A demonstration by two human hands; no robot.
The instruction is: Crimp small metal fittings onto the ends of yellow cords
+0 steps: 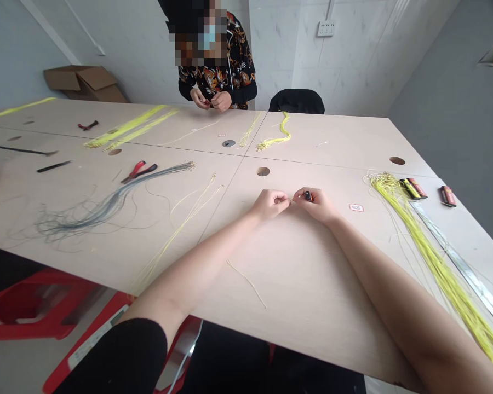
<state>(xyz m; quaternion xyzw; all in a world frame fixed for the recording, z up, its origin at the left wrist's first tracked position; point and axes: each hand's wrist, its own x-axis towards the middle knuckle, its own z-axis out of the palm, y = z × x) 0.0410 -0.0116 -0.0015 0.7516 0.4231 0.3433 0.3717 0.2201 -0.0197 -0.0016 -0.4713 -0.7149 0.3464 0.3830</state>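
My left hand [270, 204] and my right hand [314, 206] meet close together above the pale wooden table [296, 284]. The right fingers pinch a small black cylindrical part [308, 195]. A thin yellow wire [290, 202] seems to run from the left fingertips toward it, though it is hard to see. A loose yellow wire [246, 283] lies below my left forearm. To my right spreads a long bundle of yellow wires [427, 246], and a small white label [356, 207] sits near my right hand.
Grey wires [115, 200], red-handled pliers [138, 172], and yellow wire bundles [125, 127] lie on the table. A metal ruler [464, 268] runs along the right. Opposite, a person's hands [210, 99] work at the table edge. Red stools [36, 301] stand below left.
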